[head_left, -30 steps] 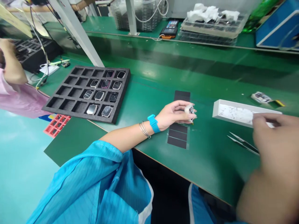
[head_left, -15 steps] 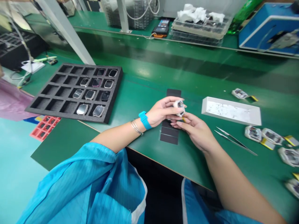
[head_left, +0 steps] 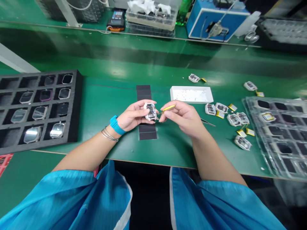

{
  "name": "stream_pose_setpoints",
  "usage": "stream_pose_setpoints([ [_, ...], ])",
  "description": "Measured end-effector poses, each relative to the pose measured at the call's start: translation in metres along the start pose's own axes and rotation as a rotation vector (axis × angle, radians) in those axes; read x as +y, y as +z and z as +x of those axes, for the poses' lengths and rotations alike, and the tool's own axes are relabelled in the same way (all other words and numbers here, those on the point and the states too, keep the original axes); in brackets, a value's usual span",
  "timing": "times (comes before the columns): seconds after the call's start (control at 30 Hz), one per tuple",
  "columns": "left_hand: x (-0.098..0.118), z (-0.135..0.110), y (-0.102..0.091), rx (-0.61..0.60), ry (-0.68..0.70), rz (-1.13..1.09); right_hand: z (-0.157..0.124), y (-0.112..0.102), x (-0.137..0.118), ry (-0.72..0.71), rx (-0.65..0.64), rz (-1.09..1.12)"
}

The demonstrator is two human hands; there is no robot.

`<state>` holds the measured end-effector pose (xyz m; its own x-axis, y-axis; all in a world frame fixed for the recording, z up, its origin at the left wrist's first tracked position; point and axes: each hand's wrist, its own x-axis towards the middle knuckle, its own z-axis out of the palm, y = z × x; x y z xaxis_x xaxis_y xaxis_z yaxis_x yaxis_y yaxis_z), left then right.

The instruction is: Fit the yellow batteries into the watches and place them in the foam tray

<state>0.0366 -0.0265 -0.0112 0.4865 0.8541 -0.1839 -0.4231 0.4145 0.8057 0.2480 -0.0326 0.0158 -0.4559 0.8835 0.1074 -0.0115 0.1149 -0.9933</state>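
My left hand is closed around a small white watch case with its open electronics facing up, held just above a strip of dark pads on the green table. My right hand pinches a thin yellow battery piece right beside the case, apparently joined to it. A pair of tweezers lies on the table, partly hidden behind my right hand.
A black foam tray with several finished watch faces sits at the left. A shallow white tray lies behind my hands. Several loose watch modules and a clear blister tray are at the right. A blue machine stands at the back.
My right hand came in from the right to the watch case and now pinches the yellow piece beside it. The view swung right, bringing in the loose modules and the blister tray.
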Motion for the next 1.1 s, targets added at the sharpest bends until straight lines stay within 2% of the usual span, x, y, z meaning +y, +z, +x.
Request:
stream_pose_setpoints([
  [0.13,-0.002,0.001,0.002,-0.044,-0.061,-0.014,-0.001,0.002,-0.001,-0.150,0.107,-0.177],
  [0.3,-0.005,0.005,0.003,0.092,-0.072,-0.026,-0.001,-0.005,-0.001,-0.195,-0.067,-0.332],
  [0.43,-0.005,0.008,0.003,0.156,-0.011,-0.011,-0.001,-0.005,0.004,-0.214,-0.119,-0.433],
  [0.9,-0.007,0.010,0.000,0.184,0.034,0.057,0.001,-0.003,0.014,-0.270,-0.120,-0.461],
  [1.1,-0.008,0.011,0.001,0.216,0.023,0.084,0.001,-0.003,0.014,-0.273,-0.052,-0.477],
])
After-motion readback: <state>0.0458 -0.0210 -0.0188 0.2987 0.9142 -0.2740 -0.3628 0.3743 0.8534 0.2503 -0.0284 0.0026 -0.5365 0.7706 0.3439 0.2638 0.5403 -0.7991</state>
